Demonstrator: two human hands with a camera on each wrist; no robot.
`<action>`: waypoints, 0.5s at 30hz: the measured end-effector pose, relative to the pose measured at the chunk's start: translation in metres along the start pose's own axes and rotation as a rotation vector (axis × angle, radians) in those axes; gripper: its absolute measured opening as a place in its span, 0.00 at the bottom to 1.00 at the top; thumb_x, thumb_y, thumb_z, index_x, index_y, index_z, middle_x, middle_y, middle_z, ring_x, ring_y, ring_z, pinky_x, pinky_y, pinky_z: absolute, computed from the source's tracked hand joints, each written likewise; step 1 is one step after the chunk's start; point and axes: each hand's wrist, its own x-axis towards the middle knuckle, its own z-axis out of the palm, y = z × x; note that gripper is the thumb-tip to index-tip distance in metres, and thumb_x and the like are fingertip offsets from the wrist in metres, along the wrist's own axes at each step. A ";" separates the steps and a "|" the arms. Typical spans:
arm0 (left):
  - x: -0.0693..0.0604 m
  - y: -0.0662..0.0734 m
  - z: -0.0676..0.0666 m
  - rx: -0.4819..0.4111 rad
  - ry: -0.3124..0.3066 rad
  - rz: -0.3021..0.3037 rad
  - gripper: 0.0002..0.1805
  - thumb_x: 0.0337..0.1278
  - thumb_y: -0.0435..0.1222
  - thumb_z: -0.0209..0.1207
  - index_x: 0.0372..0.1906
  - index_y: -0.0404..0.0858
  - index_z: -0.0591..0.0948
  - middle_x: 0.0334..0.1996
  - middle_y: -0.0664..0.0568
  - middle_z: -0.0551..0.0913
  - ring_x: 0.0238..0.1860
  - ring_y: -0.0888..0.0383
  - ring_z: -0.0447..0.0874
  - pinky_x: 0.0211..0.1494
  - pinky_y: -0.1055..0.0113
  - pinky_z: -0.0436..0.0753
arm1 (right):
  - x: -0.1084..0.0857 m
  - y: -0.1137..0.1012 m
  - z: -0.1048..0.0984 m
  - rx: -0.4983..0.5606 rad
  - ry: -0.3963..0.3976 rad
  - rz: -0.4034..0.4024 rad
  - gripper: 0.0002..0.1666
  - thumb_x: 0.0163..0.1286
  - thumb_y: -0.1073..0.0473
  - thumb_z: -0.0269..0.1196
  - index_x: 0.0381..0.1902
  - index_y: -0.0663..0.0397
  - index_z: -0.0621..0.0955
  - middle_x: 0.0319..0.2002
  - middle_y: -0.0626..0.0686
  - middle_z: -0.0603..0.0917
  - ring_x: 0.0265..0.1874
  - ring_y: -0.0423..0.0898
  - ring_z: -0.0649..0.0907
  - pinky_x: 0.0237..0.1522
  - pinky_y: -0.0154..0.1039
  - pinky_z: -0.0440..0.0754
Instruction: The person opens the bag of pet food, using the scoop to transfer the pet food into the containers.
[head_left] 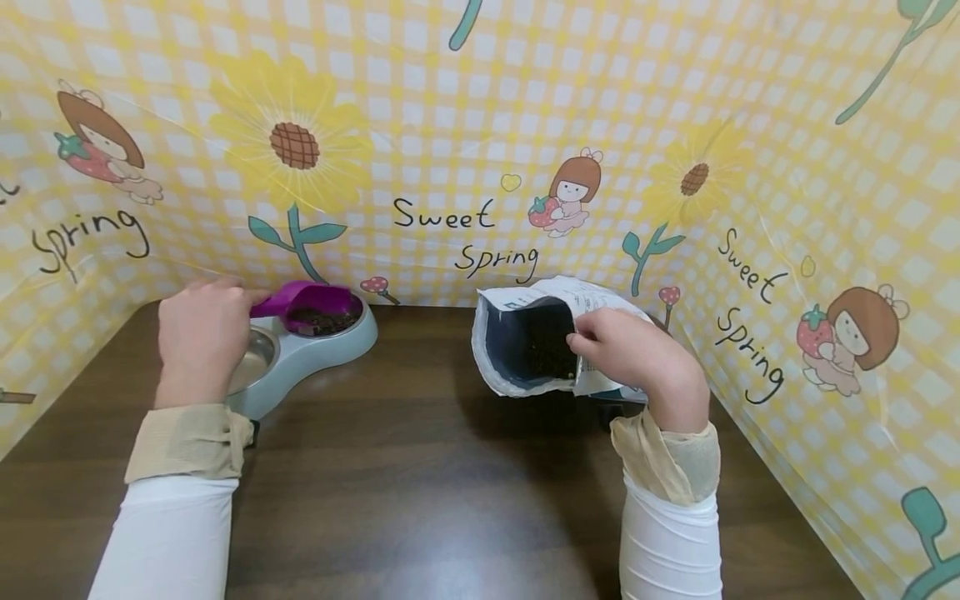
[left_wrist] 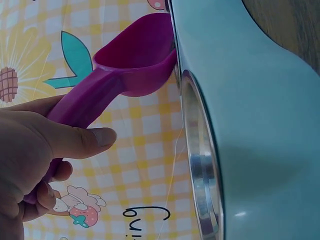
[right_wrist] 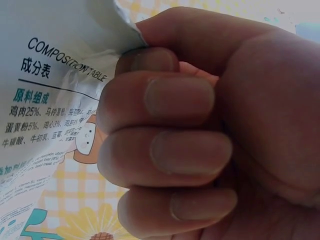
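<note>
My left hand (head_left: pixel 204 329) grips the handle of a purple scoop (head_left: pixel 288 293), fingers wrapped round it in the left wrist view. The scoop's head tilts over the far bowl of a pale blue double pet bowl (head_left: pixel 330 348), where dark kibble (head_left: pixel 326 322) lies. The nearer steel bowl (head_left: pixel 257 360) shows bare metal. At the right, my right hand (head_left: pixel 637 354) pinches the rim of a white pet food bag (head_left: pixel 491 379) between thumb and curled forefinger. The bag's mouth gapes toward the left, with dark kibble (head_left: pixel 553 350) inside.
The brown wooden table (head_left: pixel 420 475) runs under everything. A yellow checked cloth (head_left: pixel 450 125) with sunflowers and cartoon girls stands as a wall behind and on both sides. The bag and the double bowl are both near the back wall.
</note>
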 end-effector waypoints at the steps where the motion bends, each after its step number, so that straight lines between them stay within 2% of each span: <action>1: -0.001 0.000 0.000 0.001 -0.002 -0.004 0.16 0.70 0.28 0.57 0.47 0.44 0.94 0.39 0.38 0.91 0.43 0.29 0.85 0.31 0.30 0.80 | 0.000 0.000 0.000 -0.001 -0.001 0.000 0.26 0.82 0.59 0.56 0.19 0.47 0.69 0.19 0.44 0.64 0.20 0.43 0.69 0.33 0.39 0.69; 7: -0.003 0.000 0.001 -0.002 0.001 -0.006 0.16 0.71 0.28 0.57 0.50 0.44 0.93 0.40 0.37 0.91 0.46 0.27 0.85 0.30 0.29 0.79 | -0.004 0.000 0.000 -0.007 0.000 0.010 0.26 0.82 0.59 0.56 0.19 0.48 0.69 0.18 0.44 0.64 0.21 0.43 0.69 0.33 0.39 0.69; 15: -0.002 -0.001 -0.002 -0.004 0.046 0.001 0.19 0.71 0.26 0.55 0.50 0.45 0.94 0.40 0.37 0.91 0.47 0.30 0.84 0.28 0.29 0.78 | -0.002 -0.002 0.000 -0.020 0.007 0.003 0.25 0.82 0.59 0.57 0.19 0.48 0.70 0.18 0.44 0.64 0.21 0.43 0.70 0.33 0.39 0.69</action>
